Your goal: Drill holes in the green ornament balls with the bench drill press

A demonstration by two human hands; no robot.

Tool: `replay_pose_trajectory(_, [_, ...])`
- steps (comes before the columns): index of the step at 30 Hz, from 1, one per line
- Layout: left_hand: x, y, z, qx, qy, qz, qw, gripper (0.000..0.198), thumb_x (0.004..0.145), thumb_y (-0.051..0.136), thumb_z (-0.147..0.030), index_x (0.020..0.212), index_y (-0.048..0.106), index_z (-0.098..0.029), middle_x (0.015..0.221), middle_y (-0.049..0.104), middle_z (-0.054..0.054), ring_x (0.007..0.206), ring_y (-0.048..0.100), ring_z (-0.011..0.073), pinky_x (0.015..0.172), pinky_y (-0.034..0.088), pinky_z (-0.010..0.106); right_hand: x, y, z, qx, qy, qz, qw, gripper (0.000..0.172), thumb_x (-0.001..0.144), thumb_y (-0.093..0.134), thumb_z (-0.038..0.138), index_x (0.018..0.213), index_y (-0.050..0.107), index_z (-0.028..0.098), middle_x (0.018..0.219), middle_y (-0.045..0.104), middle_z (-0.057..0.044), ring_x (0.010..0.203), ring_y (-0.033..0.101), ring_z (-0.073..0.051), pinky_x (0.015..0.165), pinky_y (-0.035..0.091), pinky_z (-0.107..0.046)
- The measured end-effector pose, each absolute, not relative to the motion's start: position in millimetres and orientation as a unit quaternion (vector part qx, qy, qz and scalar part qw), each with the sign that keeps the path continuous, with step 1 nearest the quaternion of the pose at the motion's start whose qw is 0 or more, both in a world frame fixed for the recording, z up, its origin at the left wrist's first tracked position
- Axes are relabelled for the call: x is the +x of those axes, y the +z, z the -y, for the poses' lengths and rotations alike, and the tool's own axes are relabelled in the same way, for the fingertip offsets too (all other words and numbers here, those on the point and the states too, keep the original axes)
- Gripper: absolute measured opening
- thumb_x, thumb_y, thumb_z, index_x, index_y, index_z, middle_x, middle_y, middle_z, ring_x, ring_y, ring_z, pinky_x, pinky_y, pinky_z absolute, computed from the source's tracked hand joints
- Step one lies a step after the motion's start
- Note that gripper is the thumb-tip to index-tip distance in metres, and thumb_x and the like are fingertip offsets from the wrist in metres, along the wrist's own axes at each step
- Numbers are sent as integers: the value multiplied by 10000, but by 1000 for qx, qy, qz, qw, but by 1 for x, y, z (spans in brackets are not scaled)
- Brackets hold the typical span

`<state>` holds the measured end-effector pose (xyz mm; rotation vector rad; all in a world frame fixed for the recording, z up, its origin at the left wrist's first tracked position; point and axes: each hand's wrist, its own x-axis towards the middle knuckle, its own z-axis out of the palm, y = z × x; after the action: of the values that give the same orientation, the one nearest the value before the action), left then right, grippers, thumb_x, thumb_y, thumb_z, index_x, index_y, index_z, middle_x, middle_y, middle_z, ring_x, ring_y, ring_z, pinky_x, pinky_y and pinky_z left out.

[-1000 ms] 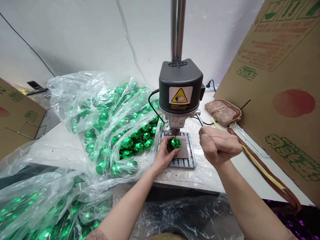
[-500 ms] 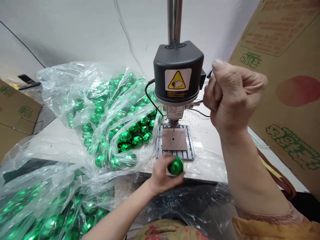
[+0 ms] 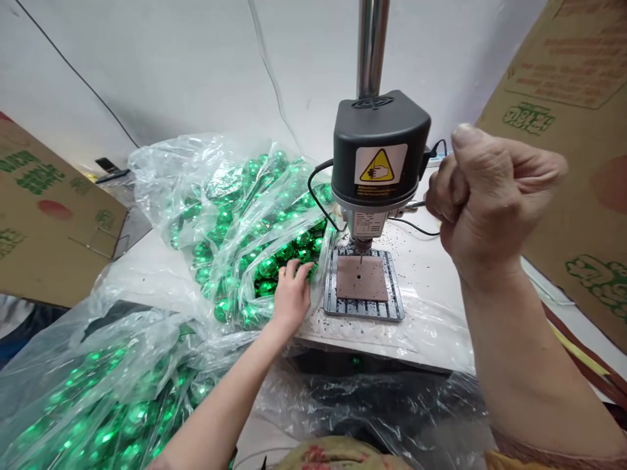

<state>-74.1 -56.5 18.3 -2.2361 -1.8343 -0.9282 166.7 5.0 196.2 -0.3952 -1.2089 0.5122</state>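
My left hand (image 3: 292, 295) reaches to the mouth of a clear plastic bag (image 3: 235, 228) full of shiny green faceted balls (image 3: 268, 267). Its fingers are spread over the nearest balls, and I see nothing held in it. My right hand (image 3: 490, 196) is closed in a fist round the feed lever (image 3: 415, 205) at the side of a small black drill press (image 3: 382, 143). Below the chuck, the thin drill bit (image 3: 361, 259) points down at a brown board (image 3: 365, 277) with a hole in it. That board lies on the slotted metal base (image 3: 329, 297).
A second clear bag of green balls (image 3: 112, 411) lies at the lower left. Cardboard boxes stand at the left (image 3: 53, 222) and right (image 3: 553, 150). Dark shavings dot the white table (image 3: 416, 261). Below its front edge, a green ball (image 3: 356, 360) shows against the dark.
My left hand has let go of the green ball it held before the drill base and moved left to the bag, its fingers opening. My right hand stays on the lever. The view has shifted left.
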Motion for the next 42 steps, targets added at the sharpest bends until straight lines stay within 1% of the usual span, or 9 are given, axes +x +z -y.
replay_pose_trajectory(6, [-89,23,14,-799,-131,586,14,467,753,671,-90,1189,631,-252,1153,589,103,1022,544,314,879,490,460,166,195,-6,-178,230,558,778,478,874,607,127,430,435,165,374,355,54,337,304,-20,392,187,-247])
replay_pose_trajectory(9, [-84,23,14,-778,-168,605,-1,418,705,693,-69,1083,644,-243,1067,570,91,1003,555,304,855,492,432,167,195,-6,-177,234,558,776,483,870,611,129,425,428,165,372,354,52,337,298,-21,392,194,-248])
replay_pose_trajectory(11, [-79,29,17,-722,-279,631,-54,365,712,709,-115,1046,623,-236,1025,569,68,965,581,270,846,504,406,168,195,-7,-176,237,556,777,479,865,616,132,424,432,168,368,356,49,334,293,-28,385,182,-257])
replay_pose_trajectory(15, [-60,54,27,-514,-551,549,-361,379,873,608,-365,1219,527,-236,999,624,40,848,655,199,786,563,378,169,195,-7,-175,246,556,774,482,853,649,180,421,433,177,362,366,43,325,299,-47,374,173,-276])
replay_pose_trajectory(17, [-47,63,34,-401,-598,440,-537,387,902,574,-420,1230,524,-219,994,662,43,859,690,205,815,584,405,168,196,-6,-172,248,559,773,495,845,668,208,415,426,179,358,362,45,324,302,-49,374,180,-276])
replay_pose_trajectory(20, [-28,65,42,-269,-612,346,-659,283,856,671,-351,1065,575,-187,1009,699,42,959,701,219,931,567,448,167,196,-5,-164,248,555,777,494,852,654,202,416,421,180,359,351,52,328,301,-48,373,184,-267])
replay_pose_trajectory(23, [-19,55,45,-247,-612,360,-660,289,808,742,-348,989,584,-188,983,713,24,921,696,193,920,563,425,166,196,-6,-159,252,551,780,495,853,653,206,419,414,185,361,342,56,332,298,-52,368,187,-267])
replay_pose_trajectory(28, [-20,30,36,-367,-578,464,-562,555,686,861,-335,1158,604,-198,956,726,16,874,669,137,830,514,260,167,196,-7,-159,250,559,774,507,840,689,260,414,421,198,351,343,52,328,294,-65,374,210,-292])
replay_pose_trajectory(42, [-14,2,7,-546,-524,486,-437,489,673,859,-306,1078,618,-177,1069,685,69,993,651,204,903,504,339,169,195,-8,-210,188,598,750,562,881,638,403,447,332,217,362,307,45,327,286,-85,389,253,-317])
